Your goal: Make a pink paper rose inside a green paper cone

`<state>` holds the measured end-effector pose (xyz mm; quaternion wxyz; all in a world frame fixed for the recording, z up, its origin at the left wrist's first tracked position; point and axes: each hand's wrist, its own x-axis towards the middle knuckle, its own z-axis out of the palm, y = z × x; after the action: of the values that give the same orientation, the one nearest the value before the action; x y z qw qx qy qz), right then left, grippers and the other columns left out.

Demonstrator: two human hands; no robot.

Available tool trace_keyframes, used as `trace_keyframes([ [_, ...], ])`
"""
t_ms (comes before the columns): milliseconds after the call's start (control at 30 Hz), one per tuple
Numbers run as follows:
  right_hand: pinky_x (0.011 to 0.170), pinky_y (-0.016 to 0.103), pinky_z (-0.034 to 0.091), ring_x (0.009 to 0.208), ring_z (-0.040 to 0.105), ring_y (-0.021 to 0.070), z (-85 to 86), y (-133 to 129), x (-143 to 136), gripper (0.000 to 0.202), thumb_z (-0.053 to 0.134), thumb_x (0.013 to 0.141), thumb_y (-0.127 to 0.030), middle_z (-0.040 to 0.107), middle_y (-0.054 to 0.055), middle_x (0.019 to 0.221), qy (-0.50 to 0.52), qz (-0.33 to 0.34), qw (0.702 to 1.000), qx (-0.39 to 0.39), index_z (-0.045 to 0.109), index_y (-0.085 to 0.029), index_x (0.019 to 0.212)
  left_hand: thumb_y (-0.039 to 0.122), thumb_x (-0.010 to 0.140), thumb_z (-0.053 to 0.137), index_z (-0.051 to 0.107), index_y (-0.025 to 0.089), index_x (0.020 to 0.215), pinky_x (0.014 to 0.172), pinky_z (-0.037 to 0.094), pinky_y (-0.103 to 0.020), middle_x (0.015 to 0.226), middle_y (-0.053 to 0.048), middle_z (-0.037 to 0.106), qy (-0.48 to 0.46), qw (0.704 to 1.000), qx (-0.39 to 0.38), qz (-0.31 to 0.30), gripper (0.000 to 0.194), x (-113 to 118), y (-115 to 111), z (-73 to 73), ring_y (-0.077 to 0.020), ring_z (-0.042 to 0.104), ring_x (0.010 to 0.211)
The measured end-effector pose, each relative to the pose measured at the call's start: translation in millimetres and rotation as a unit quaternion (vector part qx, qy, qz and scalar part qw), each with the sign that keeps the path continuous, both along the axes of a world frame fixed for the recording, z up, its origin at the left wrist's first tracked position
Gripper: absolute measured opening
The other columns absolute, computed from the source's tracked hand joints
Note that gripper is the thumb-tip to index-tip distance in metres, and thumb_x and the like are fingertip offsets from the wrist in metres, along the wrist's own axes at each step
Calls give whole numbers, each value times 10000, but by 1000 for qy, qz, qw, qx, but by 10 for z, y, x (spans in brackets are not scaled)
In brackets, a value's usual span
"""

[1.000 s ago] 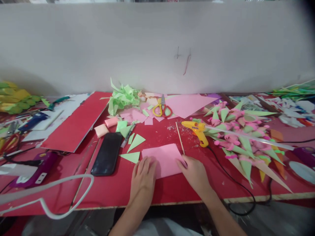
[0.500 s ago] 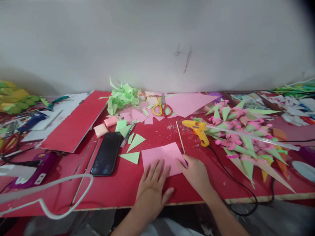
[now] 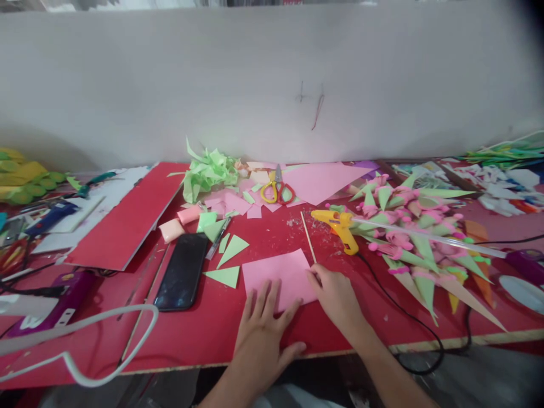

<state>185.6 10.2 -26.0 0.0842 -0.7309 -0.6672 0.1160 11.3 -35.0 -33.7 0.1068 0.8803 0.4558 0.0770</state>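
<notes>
A pink paper sheet point(image 3: 278, 273) lies flat near the table's front edge. My left hand point(image 3: 266, 328) rests on its lower left part, fingers spread. At the sheet's right edge, my right hand point(image 3: 340, 297) has its thumb and index finger pressed together around the lower end of a thin wooden stick point(image 3: 308, 238). The stick points away from me, up and slightly left. Pale green paper triangles point(image 3: 225, 276) lie left of the sheet. A yellow glue gun point(image 3: 342, 226) lies beyond my right hand.
A black phone point(image 3: 182, 272) lies at the left, with a red board point(image 3: 127, 218) behind it. Scissors point(image 3: 277, 192) rest on pink scraps at the back. Pink and green paper flowers point(image 3: 419, 238) are piled right. A white tube point(image 3: 114, 310) loops at front left.
My right thumb and fingers have shifted slightly left and up at the sheet's right edge. The sheet's right corner, lifted before, now looks flatter. The camera view has tilted up slightly.
</notes>
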Motion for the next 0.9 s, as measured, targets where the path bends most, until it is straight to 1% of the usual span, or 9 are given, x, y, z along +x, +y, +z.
trace_keyframes([
  [133, 482, 223, 291, 622, 630, 181, 25, 15, -28, 239, 388, 836, -297, 666, 70, 662, -33, -3, 999, -21, 583, -178, 764, 583, 749, 375, 203, 372, 1300, 980, 225, -502, 1422, -32, 96, -2, 1000, -19, 10, 614, 5, -1, 18, -307, 168, 1263],
  [233, 469, 231, 291, 623, 636, 204, 48, 22, -65, 235, 376, 845, -295, 666, 71, 659, -74, -10, 997, -34, 587, -192, 827, 588, 760, 347, 179, 380, 1301, 995, 206, -487, 1427, -3, 48, -2, 999, -36, 9, 604, 4, 0, 35, -295, 145, 1271],
  [333, 458, 229, 306, 622, 638, 217, 73, 27, -104, 233, 364, 852, -290, 665, 64, 659, -99, -12, 994, -45, 580, -203, 860, 592, 759, 342, 176, 382, 1301, 994, 203, -490, 1427, 9, 33, -4, 999, -50, 10, 605, 0, 5, 39, -304, 137, 1271],
  [467, 453, 223, 338, 611, 639, 215, 73, 20, -138, 242, 356, 855, -285, 663, 71, 661, -123, -22, 991, -48, 582, -199, 857, 588, 757, 354, 179, 381, 1300, 991, 199, -496, 1425, 4, 16, -7, 998, -59, 13, 607, -8, 17, 28, -318, 130, 1270],
  [600, 451, 220, 362, 584, 637, 207, 38, -7, -164, 254, 348, 858, -285, 653, 77, 625, -146, -43, 988, -30, 581, -183, 861, 591, 751, 362, 153, 390, 1301, 987, 201, -507, 1424, -7, 2, -6, 997, -70, 13, 622, -13, 25, 27, -321, 105, 1273],
  [733, 459, 228, 382, 583, 636, 206, 21, -7, -180, 247, 362, 851, -290, 652, 72, 624, -146, -54, 988, -14, 580, -176, 838, 605, 741, 361, 145, 394, 1301, 982, 196, -521, 1426, -16, 11, -4, 997, -75, 9, 636, -18, 28, 22, -327, 89, 1273],
  [900, 471, 239, 399, 594, 638, 213, 35, 23, -176, 245, 379, 840, -299, 654, 80, 635, -145, -60, 988, -14, 585, -168, 830, 622, 738, 337, 129, 392, 1304, 975, 190, -535, 1425, -32, 11, -4, 998, -70, 1, 646, -25, 33, 0, -339, 86, 1271],
])
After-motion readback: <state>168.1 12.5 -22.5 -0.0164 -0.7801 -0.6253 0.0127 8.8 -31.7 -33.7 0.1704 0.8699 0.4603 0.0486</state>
